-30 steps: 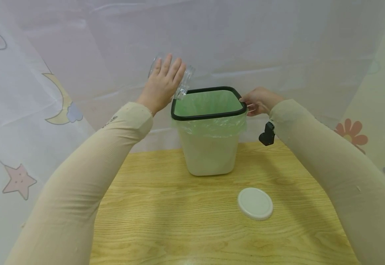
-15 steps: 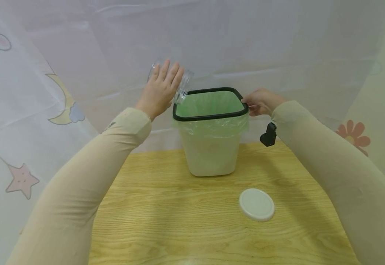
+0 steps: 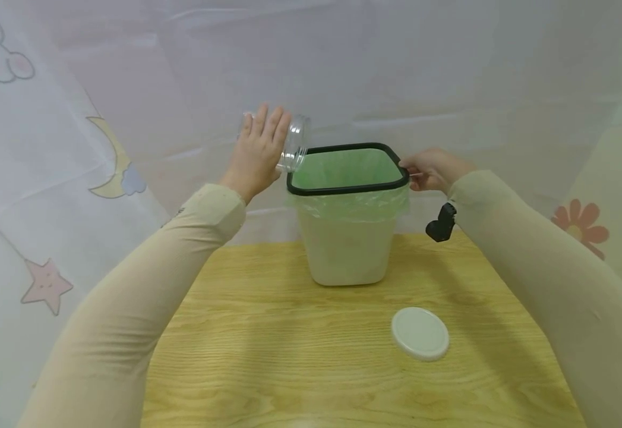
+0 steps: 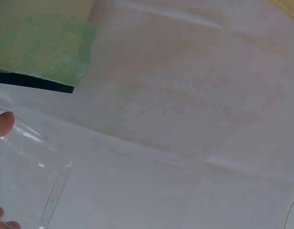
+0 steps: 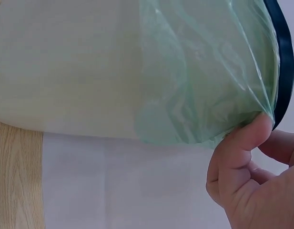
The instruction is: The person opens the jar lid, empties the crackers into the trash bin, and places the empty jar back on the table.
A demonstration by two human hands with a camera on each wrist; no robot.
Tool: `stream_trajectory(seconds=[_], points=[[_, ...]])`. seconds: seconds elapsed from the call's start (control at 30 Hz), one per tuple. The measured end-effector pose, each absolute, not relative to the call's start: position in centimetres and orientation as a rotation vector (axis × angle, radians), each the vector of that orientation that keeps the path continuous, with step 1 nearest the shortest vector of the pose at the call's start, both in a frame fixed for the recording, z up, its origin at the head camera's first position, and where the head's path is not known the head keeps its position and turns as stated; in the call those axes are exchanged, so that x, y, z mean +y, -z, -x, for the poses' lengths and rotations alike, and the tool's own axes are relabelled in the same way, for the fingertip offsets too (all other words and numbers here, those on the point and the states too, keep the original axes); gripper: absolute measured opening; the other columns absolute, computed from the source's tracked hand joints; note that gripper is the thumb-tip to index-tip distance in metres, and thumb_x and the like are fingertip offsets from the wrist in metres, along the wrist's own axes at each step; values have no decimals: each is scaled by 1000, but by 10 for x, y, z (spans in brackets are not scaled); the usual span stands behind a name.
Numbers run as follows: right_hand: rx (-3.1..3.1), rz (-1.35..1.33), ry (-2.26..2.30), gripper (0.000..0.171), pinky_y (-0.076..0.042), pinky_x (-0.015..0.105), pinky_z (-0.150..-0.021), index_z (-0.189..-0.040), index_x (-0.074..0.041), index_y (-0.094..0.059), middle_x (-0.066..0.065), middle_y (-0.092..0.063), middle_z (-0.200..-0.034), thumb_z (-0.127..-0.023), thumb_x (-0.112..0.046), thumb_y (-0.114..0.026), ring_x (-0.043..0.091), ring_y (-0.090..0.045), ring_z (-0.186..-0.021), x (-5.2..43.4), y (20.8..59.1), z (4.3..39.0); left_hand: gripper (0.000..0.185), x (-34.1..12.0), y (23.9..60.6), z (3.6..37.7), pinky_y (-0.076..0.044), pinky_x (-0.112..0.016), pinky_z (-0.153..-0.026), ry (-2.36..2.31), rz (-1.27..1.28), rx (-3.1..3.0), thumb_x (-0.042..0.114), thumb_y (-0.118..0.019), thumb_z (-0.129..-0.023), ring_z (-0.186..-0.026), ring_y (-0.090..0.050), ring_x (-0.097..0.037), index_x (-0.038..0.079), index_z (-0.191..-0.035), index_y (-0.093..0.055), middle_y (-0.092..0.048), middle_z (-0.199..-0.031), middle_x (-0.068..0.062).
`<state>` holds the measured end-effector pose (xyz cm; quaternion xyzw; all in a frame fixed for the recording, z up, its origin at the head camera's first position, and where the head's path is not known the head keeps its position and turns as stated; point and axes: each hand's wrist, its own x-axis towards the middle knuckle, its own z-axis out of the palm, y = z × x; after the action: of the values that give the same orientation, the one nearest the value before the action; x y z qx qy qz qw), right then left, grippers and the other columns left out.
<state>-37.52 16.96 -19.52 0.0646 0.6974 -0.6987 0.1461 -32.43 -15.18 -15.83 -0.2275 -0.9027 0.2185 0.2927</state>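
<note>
My left hand [image 3: 258,151] grips a clear empty jar [image 3: 292,142], tipped with its mouth over the left rim of a white bin [image 3: 347,249]. The bin has a black rim [image 3: 343,190] and a green liner [image 3: 343,167]. In the left wrist view the jar [image 4: 27,181] shows as a clear wall beside a fingertip [image 4: 3,125]. My right hand [image 3: 429,169] holds the bin's right rim; in the right wrist view its thumb [image 5: 242,148] presses the liner [image 5: 204,71] against the black rim [image 5: 283,62].
A round white lid [image 3: 420,333] lies flat on the wooden table [image 3: 268,356] in front of the bin, to the right. A pale curtain [image 3: 75,119] with moon, star and flower prints hangs behind and around the table.
My left hand has come down and slightly right with the jar, which now lies closer to the bin's left rim. My right hand stays on the rim.
</note>
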Motion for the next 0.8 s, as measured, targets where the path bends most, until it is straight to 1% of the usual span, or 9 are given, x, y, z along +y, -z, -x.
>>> stream_trajectory(seconds=[0.17, 0.23, 0.33, 0.47, 0.6, 0.8], points=[[1960, -190, 2063, 5, -42, 22, -49, -102, -4, -47, 3, -50, -75, -101, -8, -46, 12, -48, -54, 172, 196, 373, 100, -154, 159, 325, -10, -54, -115, -474, 597, -2425, 26, -78, -82, -143, -14, -45, -7, -151, -12, -19, -155, -26], [1946, -198, 2078, 4, -42, 22, -49, -102, -4, -46, 3, -51, -74, -100, -7, -46, 12, -48, -53, 173, 195, 373, 100, -155, 161, 325, -10, -54, -115, -409, 596, -2424, 24, -79, -81, -143, -14, -45, -7, -150, -13, -20, -155, -26], [1923, -212, 2105, 5, -42, 21, -48, -104, -5, -47, 3, -52, -77, -100, -7, -47, 12, -50, -55, 176, 194, 372, 99, -159, 165, 326, -14, -55, -114, -307, 593, -2400, 21, -80, -79, -142, -17, -45, -8, -149, -17, -24, -153, -27], [1893, -214, 2130, 5, -46, 21, -52, -103, -8, -51, 2, -54, -84, -100, -9, -48, 12, -53, -62, 182, 194, 371, 97, -163, 171, 324, -18, -57, -113, -218, 593, -2364, 19, -80, -77, -140, -21, -46, -9, -148, -21, -28, -151, -28], [1860, -213, 2147, 6, -47, 22, -55, -99, -10, -54, 2, -55, -83, -100, -10, -48, 13, -54, -67, 190, 192, 368, 95, -167, 175, 322, -20, -57, -112, -138, 580, -2346, 18, -80, -77, -139, -22, -47, -10, -147, -22, -28, -150, -29], [1820, -204, 2167, 6, -47, 23, -55, -100, -10, -53, 2, -55, -82, -101, -10, -47, 14, -55, -65, 197, 192, 364, 94, -175, 182, 317, -23, -57, -112, -24, 539, -2275, 21, -81, -75, -136, -27, -50, -12, -144, -25, -33, -146, -31]])
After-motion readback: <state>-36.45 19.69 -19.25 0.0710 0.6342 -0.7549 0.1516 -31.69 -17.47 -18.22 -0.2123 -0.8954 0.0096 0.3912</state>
